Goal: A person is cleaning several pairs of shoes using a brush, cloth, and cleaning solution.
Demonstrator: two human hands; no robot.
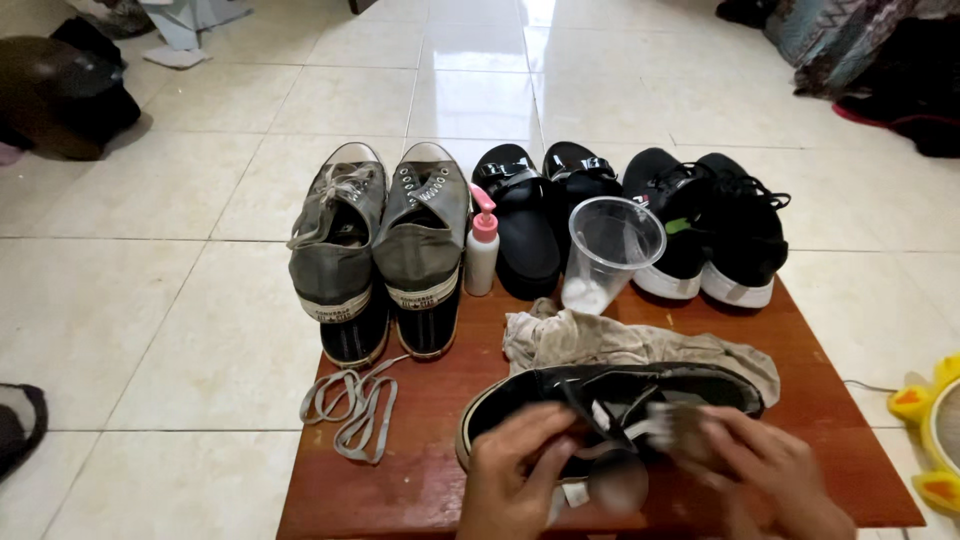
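A black low-top shoe with a white sole lies on its side on a low wooden table. My left hand grips its near edge at the opening. My right hand is over the laced part, fingers blurred with motion, on a blurred brush-like thing I cannot make out. A dirty grey rag lies just behind the shoe.
A clear plastic cup and a small white bottle with a pink pump stand at the table's far edge. Loose grey laces lie left. On the floor behind: grey sneakers, black sandals, black sneakers. A yellow object at right.
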